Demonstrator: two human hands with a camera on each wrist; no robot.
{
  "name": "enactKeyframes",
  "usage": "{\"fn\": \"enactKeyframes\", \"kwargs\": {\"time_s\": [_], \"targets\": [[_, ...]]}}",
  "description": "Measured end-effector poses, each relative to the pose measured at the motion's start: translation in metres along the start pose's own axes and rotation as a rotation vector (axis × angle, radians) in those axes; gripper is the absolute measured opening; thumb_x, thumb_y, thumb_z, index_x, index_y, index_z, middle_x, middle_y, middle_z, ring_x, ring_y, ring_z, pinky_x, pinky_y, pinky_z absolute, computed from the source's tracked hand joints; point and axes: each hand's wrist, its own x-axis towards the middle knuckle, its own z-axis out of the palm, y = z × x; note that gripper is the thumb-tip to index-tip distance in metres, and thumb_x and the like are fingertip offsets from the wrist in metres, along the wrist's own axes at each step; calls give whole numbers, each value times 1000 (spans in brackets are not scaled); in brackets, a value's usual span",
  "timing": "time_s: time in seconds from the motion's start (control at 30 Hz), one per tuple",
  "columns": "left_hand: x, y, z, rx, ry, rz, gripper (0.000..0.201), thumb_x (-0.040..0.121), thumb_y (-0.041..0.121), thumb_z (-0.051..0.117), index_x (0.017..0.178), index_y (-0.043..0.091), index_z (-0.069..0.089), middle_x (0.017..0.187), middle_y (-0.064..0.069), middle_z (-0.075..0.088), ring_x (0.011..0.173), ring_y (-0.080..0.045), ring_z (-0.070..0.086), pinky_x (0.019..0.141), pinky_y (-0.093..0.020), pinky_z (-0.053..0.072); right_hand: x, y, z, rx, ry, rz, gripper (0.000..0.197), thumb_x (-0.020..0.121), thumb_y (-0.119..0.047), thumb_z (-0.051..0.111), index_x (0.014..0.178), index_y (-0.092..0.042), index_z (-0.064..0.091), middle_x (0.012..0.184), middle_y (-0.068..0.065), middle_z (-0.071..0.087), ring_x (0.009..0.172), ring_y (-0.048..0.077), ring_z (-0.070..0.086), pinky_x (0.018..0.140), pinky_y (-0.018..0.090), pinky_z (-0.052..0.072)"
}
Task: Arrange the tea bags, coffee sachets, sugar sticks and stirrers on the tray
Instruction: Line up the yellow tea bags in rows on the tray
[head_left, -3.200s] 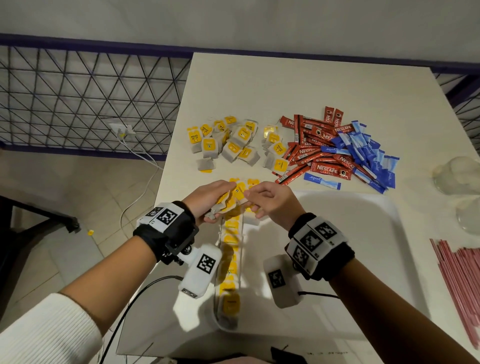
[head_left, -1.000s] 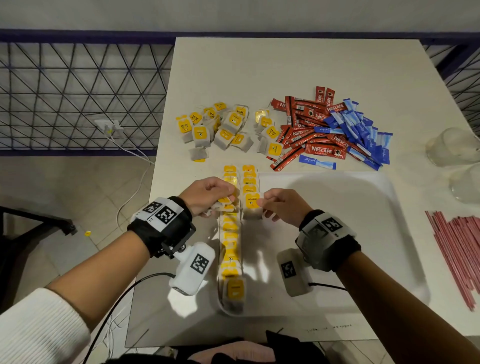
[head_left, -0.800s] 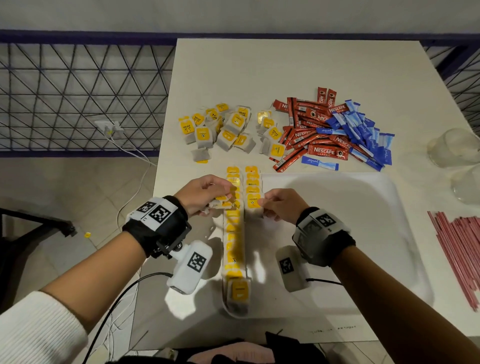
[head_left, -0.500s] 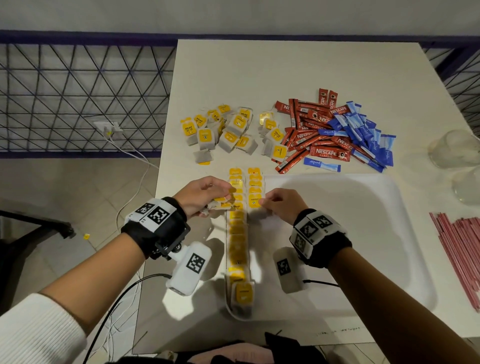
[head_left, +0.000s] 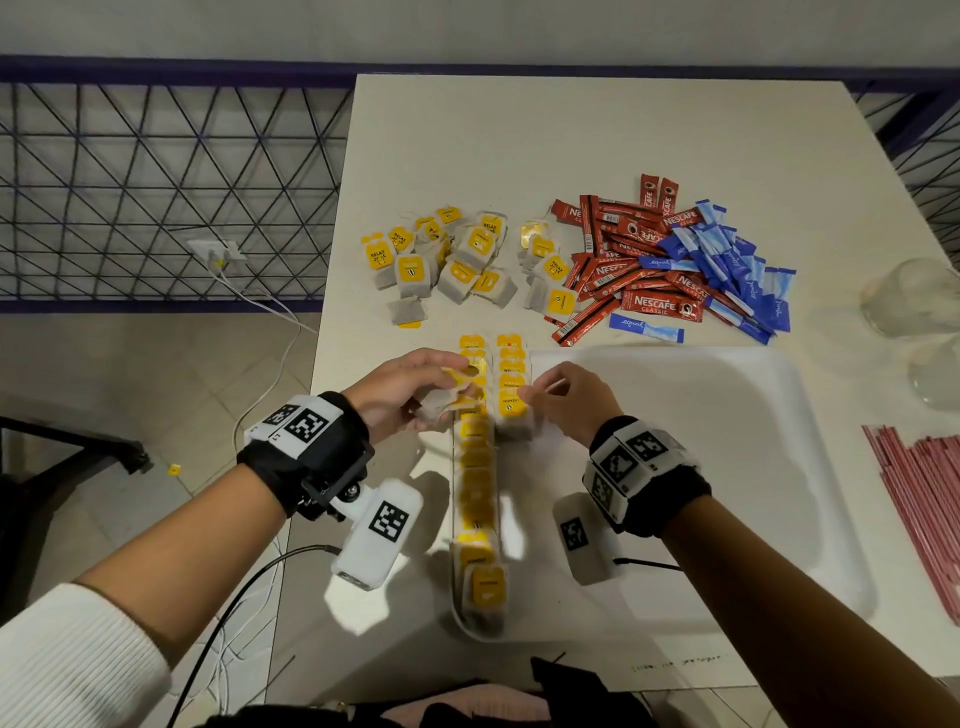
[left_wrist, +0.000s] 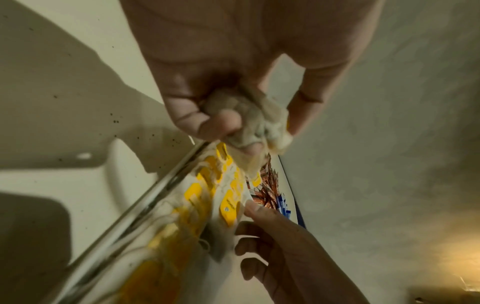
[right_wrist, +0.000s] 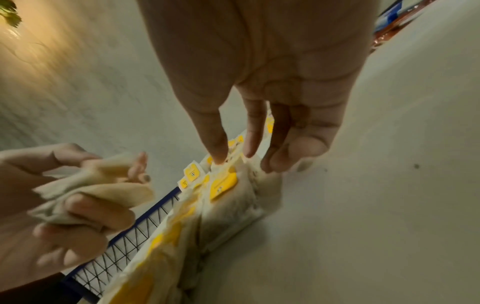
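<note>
My head camera looks steeply down on the surface (head_left: 597, 130). Both wrist cameras look very near along my fingers, and all views share the tea bag rows (head_left: 475, 467) (left_wrist: 192, 205) (right_wrist: 223, 185).

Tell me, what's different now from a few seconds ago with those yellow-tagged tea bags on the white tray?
A second, shorter row of yellow-tagged tea bags has grown beside the long row on the white plastic tray; the right hand, which pinched a bag before, now touches that row's nearest bag with straight fingers. The left hand still grips a bunch of bags. The loose tea bags, red coffee sachets, blue sugar sticks and pink stirrers lie unchanged.
</note>
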Motion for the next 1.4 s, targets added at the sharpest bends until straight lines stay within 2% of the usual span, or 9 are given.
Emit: {"fn": "enactKeyframes", "kwargs": {"time_s": [0.13, 0.3, 0.47, 0.6, 0.77, 0.9, 1.03, 1.23, 1.4], "targets": [[0, -2, 1, -2, -46, 68, 37, 89, -12, 42, 96, 21, 59, 67, -5, 57, 46, -7, 54, 42, -16, 42, -7, -16, -6, 62, 4, -88, 19, 89, -33, 55, 79, -17, 54, 77, -3, 57, 82, 16, 52, 77, 28, 40], [4, -5, 6, 3, -123, 141, 42, 86, -15, 46, 106, 21, 55, 56, 4, 64, 47, -5, 56, 45, -15, 44, -20, -31, -9, 259, -233, -65, 30, 92, -40, 49, 85, -14, 62, 73, -3, 59, 68, 14, 52, 56, 21, 39], [9, -10, 18, 68, -124, 156, 47, 85, -13, 50, 112, 26, 49, 52, 6, 61, 47, -4, 56, 48, -15, 48, -21, -31, -11, 292, -201, -97, 15, 89, -26, 58, 97, -13, 58, 72, -6, 57, 63, 8, 50, 51, 15, 39], [9, -12, 26, 107, -128, 149, 35, 86, -10, 52, 102, 22, 51, 57, 8, 66, 49, 0, 59, 47, -13, 46, -22, -27, -20, 350, -165, -102, 10, 89, -18, 59, 79, -20, 58, 61, -5, 54, 59, 8, 48, 55, 19, 38], [7, -14, 31, 123, -51, 132, 20, 90, -1, 52, 86, 19, 53, 49, 12, 61, 49, 4, 57, 50, -12, 46, -22, -23, -32, 422, -174, -83, 9, 89, -16, 57, 94, -9, 58, 64, 2, 54, 62, 10, 51, 58, 20, 42], [3, -17, 26, 92, 37, 140, 19, 92, 5, 50, 88, 20, 60, 64, 8, 70, 64, -4, 63, 59, -20, 47, -20, -20, -40, 471, -215, -69, 5, 88, -12, 58, 83, -13, 58, 60, 3, 55, 62, 14, 53, 58, 23, 42], [-5, -18, 17, 68, 125, 186, 20, 93, 6, 47, 88, 21, 60, 64, 9, 71, 61, 1, 64, 50, -13, 46, -19, -17, -43, 353, -308, -83, 15, 87, -9, 58, 72, -14, 56, 60, 5, 53, 61, 15, 51, 56, 22, 40], [-10, -21, 8, 137, 173, 240, 35, 90, -7, 48, 91, 26, 58, 72, 13, 69, 62, 3, 58, 51, -10, 44, -19, -8, -32, 44, -510, -124, 19, 87, -9, 59, 69, -14, 54, 58, 1, 53, 46, 3, 50, 46, 14, 38], [-11, -24, 6, 169, 164, 265, 42, 86, -13, 51, 96, 28, 55, 93, 5, 62, 53, 5, 55, 52, -9, 44, -10, -2, -18, -75, -423, -123, 23, 86, -16, 59, 64, -19, 55, 62, -2, 56, 56, 7, 48, 43, 6, 35]]}}
